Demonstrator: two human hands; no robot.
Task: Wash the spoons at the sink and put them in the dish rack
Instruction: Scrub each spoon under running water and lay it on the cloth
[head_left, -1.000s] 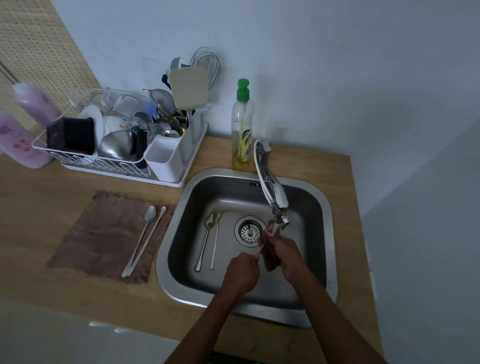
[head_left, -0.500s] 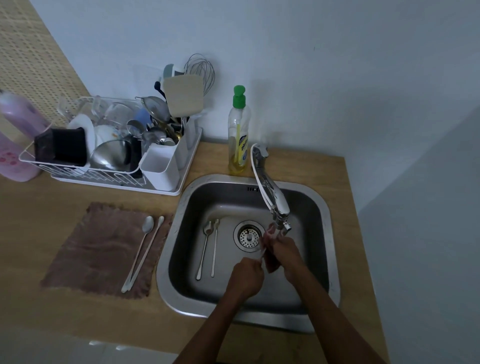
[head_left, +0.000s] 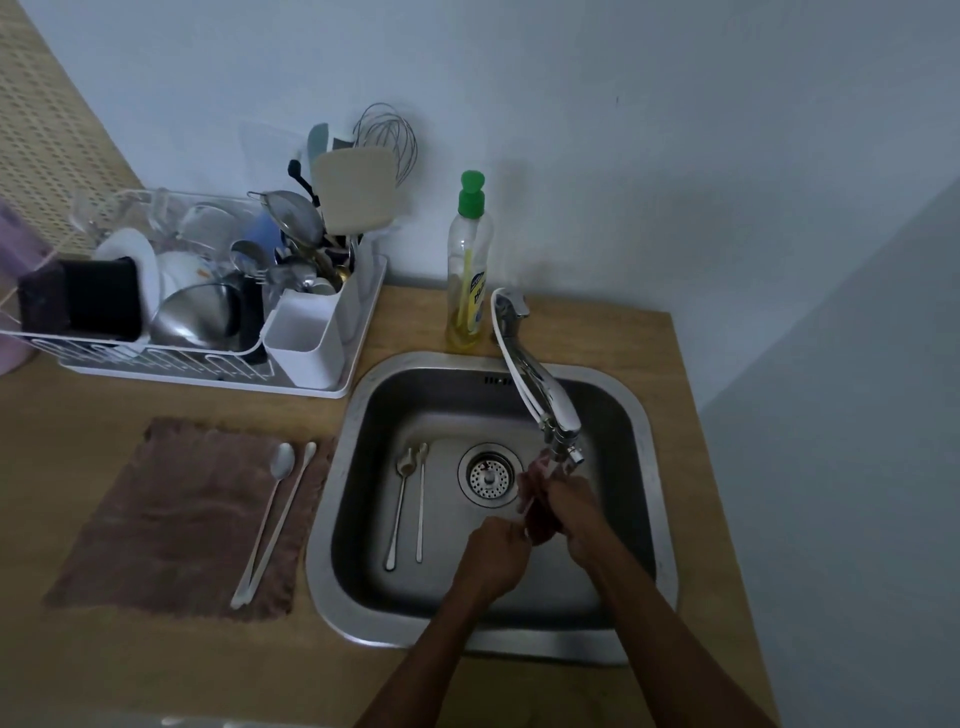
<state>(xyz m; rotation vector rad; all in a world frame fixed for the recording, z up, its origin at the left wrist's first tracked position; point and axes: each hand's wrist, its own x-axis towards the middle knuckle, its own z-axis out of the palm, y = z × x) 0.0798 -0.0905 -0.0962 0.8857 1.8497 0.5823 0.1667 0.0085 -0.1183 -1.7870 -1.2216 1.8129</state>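
Both my hands are over the steel sink (head_left: 644, 431), just under the faucet spout (head_left: 558, 423). My left hand (head_left: 493, 558) pinches the handle end of a spoon. My right hand (head_left: 574, 512) closes around that spoon's upper part, so the spoon is mostly hidden. Two more spoons (head_left: 408, 501) lie side by side on the sink floor, left of the drain (head_left: 489, 474). Another two long spoons (head_left: 275, 519) rest on a brown cloth (head_left: 171, 519) left of the sink. The white dish rack (head_left: 208, 374) stands at the back left.
A dish soap bottle (head_left: 470, 265) with a green cap stands behind the sink by the faucet base. The rack holds bowls, plates, glasses and a white utensil caddy (head_left: 306, 343) with tools. The wooden counter (head_left: 691, 415) ends close to the sink's right side.
The view has shifted slightly, so everything sits lower and further right in the frame. My hands stay together under the spout, still holding the spoon, with only small movements.
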